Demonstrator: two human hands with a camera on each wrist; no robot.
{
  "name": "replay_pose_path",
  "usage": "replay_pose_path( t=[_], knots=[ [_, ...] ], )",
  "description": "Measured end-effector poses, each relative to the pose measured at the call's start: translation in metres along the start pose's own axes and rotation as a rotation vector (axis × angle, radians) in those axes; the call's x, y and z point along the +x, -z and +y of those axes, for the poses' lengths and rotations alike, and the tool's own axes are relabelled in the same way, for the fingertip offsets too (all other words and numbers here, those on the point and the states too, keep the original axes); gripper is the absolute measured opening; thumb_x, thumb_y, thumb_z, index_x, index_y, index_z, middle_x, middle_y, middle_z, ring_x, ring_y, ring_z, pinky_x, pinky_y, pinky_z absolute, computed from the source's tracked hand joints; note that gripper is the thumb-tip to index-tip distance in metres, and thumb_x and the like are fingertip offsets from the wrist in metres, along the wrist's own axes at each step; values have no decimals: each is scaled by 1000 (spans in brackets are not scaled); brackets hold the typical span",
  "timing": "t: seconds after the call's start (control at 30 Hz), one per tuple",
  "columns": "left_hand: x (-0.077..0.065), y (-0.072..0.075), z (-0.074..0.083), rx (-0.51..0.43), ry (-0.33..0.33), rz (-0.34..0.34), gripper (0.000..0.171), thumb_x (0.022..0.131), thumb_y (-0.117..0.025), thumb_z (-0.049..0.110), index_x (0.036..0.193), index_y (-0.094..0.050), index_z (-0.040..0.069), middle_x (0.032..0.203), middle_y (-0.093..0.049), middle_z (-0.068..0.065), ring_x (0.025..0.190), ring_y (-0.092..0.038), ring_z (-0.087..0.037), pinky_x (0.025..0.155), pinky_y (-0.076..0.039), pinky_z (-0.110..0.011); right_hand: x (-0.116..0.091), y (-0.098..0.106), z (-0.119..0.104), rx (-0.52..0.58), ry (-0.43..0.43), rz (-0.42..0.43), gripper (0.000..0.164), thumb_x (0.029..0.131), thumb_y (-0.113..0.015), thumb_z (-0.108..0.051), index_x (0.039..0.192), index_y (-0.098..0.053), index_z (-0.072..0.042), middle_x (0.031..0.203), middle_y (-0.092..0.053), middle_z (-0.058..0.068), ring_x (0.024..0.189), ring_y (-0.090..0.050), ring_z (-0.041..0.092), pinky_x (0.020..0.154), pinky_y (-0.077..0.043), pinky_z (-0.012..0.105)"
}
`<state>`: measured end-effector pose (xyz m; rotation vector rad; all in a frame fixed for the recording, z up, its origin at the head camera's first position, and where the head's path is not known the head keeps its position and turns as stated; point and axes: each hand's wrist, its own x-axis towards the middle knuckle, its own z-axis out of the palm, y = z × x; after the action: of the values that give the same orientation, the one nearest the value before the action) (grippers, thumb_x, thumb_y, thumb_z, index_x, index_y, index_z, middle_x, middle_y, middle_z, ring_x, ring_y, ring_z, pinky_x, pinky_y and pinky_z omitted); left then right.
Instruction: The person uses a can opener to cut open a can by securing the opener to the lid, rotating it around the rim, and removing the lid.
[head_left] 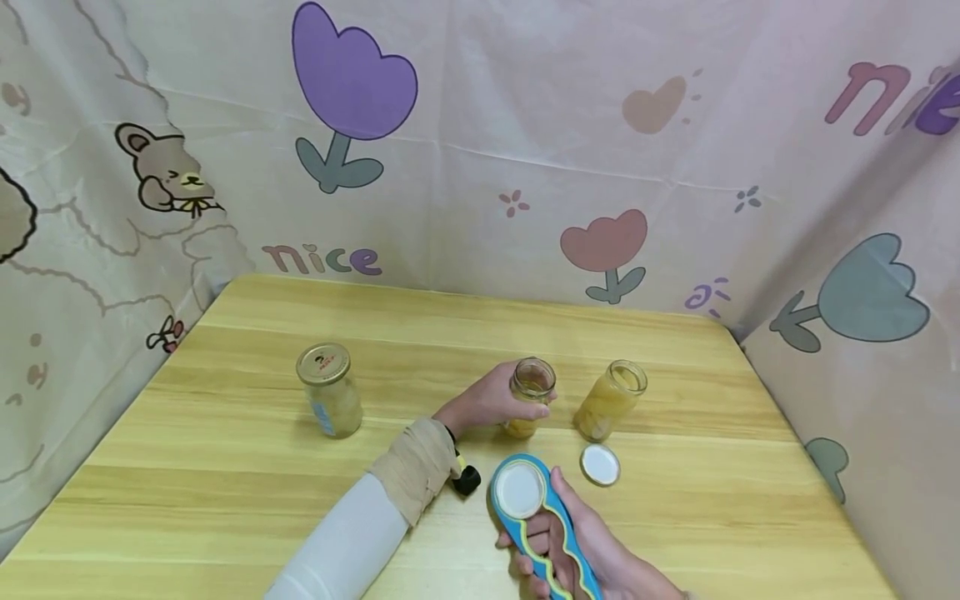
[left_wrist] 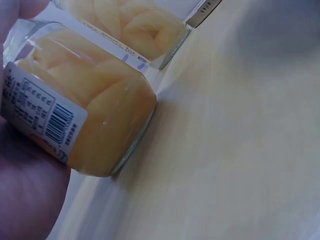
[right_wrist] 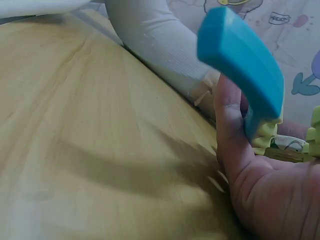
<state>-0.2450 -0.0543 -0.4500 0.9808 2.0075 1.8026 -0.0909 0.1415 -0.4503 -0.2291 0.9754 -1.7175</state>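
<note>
1. The left hand (head_left: 495, 402) is clamped round a jar (head_left: 532, 390): thumb across the near side, fingers reaching behind it, their tips just showing at its right.
2. This jar stands right of the tabletop's (head_left: 225, 500) middle, well in from the far edge. Its mouth is uncovered, and pale yellow fruit fills the lower part; the left wrist view shows a barcode label by the palm. Whether its base touches the tabletop, I cannot tell.
3. The right hand (head_left: 596, 542) is clamped on a blue opener (head_left: 557, 510), with fingers curled under the handles and thumb along the outer side. Some fingers show through the gap between the wavy yellow inner edges.
4. The opener is nearer the near edge than the jar; a white disc (head_left: 519, 489) sits in its round end.
5. The two hands are apart from each other.
6. A second uncovered jar (head_left: 606, 408) stands toward the right edge, near the left hand's fingertips. A loose lid (head_left: 600, 465) lies just before it, pale side up.
7. A capped jar (head_left: 334, 404) stands toward the left edge, well apart from both hands.
</note>
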Motion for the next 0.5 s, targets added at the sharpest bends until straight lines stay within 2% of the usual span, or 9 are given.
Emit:
replay_pose_path(
  t=[0.17,0.37,0.5],
  knots=[
    [1,-1,0,-10,8,-5,31,90,-76,8,118,-62,7,120,-69,-26,109,-69,-20,96,-55,-23,3,-1,-3,-7,-6,8,102,99,5,-76,129,-64,-7,92,-72,-7,79,-66,6,74,-55,23],
    [1,-1,0,3,11,8,30,90,-77,8,116,-63,7,118,-70,-23,105,-68,-11,97,-54,-24,1,-2,-9,1,-52,52,102,98,5,-78,141,-56,-8,99,-75,-2,86,-73,11,81,-60,30],
    [0,-1,1,-12,20,6,30,90,-76,7,117,-62,7,119,-68,-25,106,-68,-12,96,-55,-24,2,-1,-11,13,-66,105,102,97,2,-79,145,-50,-5,100,-75,2,87,-73,13,80,-62,32]
  ],
)
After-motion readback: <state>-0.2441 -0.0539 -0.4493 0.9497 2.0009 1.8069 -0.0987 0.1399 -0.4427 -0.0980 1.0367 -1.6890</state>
